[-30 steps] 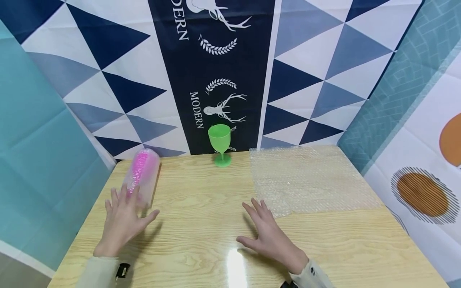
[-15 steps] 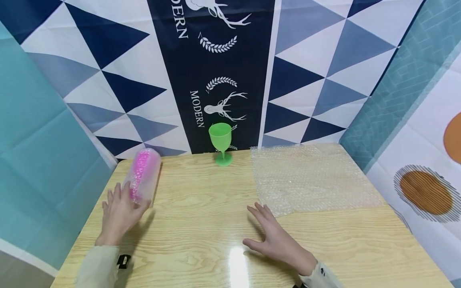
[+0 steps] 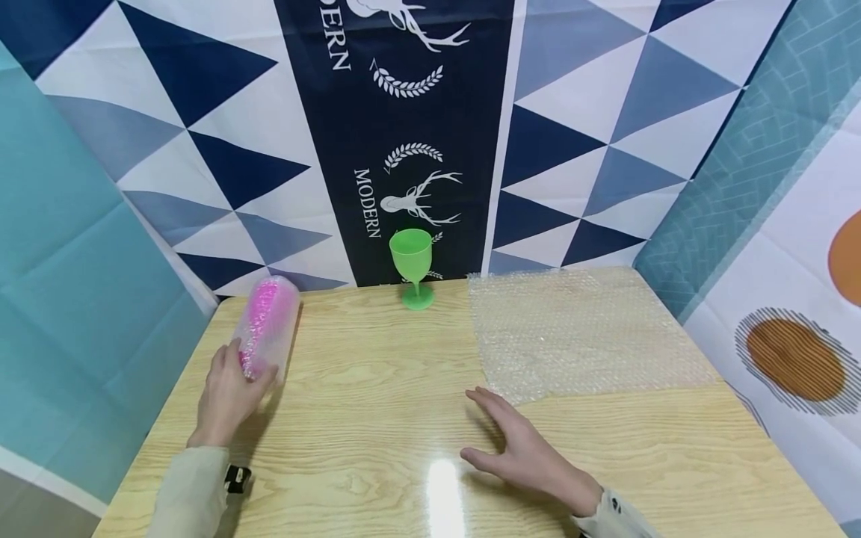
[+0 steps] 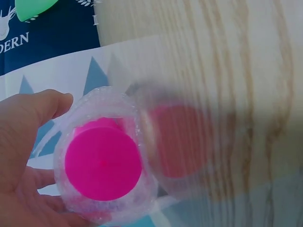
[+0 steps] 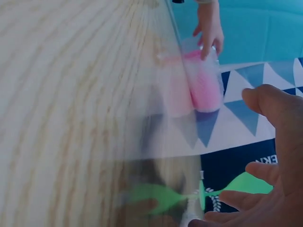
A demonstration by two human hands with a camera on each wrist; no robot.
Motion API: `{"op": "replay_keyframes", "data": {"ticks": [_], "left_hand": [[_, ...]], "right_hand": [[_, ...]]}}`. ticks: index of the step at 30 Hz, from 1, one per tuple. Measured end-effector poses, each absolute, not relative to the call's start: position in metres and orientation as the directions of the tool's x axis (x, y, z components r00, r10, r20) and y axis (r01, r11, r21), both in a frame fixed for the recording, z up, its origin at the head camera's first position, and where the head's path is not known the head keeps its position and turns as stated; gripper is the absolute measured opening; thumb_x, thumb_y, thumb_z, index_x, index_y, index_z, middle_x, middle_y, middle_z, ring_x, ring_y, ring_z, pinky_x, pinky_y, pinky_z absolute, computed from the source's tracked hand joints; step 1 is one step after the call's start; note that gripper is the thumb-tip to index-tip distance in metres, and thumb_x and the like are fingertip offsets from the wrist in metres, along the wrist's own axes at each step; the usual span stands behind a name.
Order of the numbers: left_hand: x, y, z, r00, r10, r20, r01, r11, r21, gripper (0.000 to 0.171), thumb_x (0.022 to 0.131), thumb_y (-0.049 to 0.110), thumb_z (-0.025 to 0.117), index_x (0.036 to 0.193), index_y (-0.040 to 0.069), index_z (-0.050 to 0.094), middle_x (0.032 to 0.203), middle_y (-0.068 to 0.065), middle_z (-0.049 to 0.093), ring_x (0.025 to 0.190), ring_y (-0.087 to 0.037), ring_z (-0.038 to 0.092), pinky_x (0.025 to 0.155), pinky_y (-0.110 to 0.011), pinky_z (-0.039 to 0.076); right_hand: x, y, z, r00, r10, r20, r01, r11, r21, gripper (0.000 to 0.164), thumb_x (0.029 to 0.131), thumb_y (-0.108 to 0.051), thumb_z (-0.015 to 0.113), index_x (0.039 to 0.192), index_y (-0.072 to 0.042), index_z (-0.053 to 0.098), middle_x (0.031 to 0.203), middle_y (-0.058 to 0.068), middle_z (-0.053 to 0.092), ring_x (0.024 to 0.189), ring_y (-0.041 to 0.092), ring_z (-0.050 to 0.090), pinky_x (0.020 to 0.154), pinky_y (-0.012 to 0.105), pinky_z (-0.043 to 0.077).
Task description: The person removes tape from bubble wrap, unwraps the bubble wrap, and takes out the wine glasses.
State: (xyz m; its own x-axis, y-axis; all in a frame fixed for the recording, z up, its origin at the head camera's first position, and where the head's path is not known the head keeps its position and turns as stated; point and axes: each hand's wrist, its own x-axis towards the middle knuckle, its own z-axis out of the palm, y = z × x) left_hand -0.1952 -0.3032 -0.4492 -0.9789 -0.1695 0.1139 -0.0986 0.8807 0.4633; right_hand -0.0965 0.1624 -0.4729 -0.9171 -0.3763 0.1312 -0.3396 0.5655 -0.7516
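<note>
Far left on the pale wood table lies a clear bubble-wrap roll around a bright pink core, probably light, yielding, slippery; best held mid-length. Its long axis runs front to back, disc-like end nearest. The left hand curls round that end; the right hand is empty, thumb spread.

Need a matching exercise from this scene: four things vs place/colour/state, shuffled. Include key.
Column 1
1. goblet
2. pack
3. bubble wrap
4. right hand

Column 2
a. lies flat on the far right of the table
b. green, upright near the far edge, around the middle
c. holds nothing, thumb spread away from the fingers
d. pink showing through clear wrapping, left hand at its near end

Pairs
1-b
2-d
3-a
4-c
</note>
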Motion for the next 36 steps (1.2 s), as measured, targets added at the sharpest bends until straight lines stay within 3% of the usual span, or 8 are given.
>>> {"op": "replay_keyframes", "data": {"ticks": [10, 21, 28, 36], "left_hand": [[-0.203, -0.305, -0.454, -0.966, -0.245, 0.085, -0.164, 0.831, 0.532, 0.079, 0.095, 0.039, 0.070, 0.153, -0.002, 0.033, 0.150, -0.039, 0.035, 0.123, -0.058, 0.050, 0.096, -0.072, 0.047], [-0.210, -0.305, -0.453, -0.958, -0.285, -0.005, -0.242, 0.804, 0.544, 0.078, 0.093, 0.033, 0.068, 0.151, -0.002, 0.031, 0.143, -0.038, 0.040, 0.119, -0.055, 0.052, 0.091, -0.069, 0.050], [-0.206, -0.303, -0.451, -0.973, -0.230, -0.001, -0.197, 0.831, 0.520, 0.075, 0.092, 0.032, 0.071, 0.147, -0.003, 0.035, 0.135, -0.035, 0.046, 0.114, -0.052, 0.056, 0.088, -0.067, 0.052], [-0.192, -0.298, -0.451, -0.994, -0.109, 0.025, -0.081, 0.859, 0.505, 0.069, 0.091, 0.025, 0.074, 0.141, -0.005, 0.039, 0.132, -0.034, 0.050, 0.113, -0.049, 0.057, 0.094, -0.066, 0.052]], "right_hand": [[-0.092, 0.176, -0.473, -0.939, -0.293, 0.179, -0.321, 0.563, -0.762, 0.078, 0.090, -0.035, 0.080, 0.154, -0.011, 0.044, 0.156, 0.012, 0.049, 0.143, 0.036, 0.047, 0.111, 0.059, 0.044], [-0.100, 0.183, -0.470, -0.943, -0.266, 0.199, -0.308, 0.480, -0.822, 0.075, 0.096, -0.029, 0.075, 0.157, -0.009, 0.037, 0.159, 0.018, 0.043, 0.145, 0.043, 0.043, 0.110, 0.060, 0.044], [-0.102, 0.175, -0.472, -0.960, -0.240, 0.145, -0.241, 0.445, -0.862, 0.083, 0.095, -0.030, 0.075, 0.161, -0.012, 0.029, 0.161, 0.020, 0.040, 0.146, 0.043, 0.041, 0.113, 0.059, 0.041], [-0.105, 0.171, -0.476, -0.957, -0.256, 0.139, -0.240, 0.423, -0.873, 0.083, 0.096, -0.032, 0.074, 0.161, -0.012, 0.028, 0.163, 0.020, 0.037, 0.148, 0.043, 0.039, 0.115, 0.058, 0.039]]}}
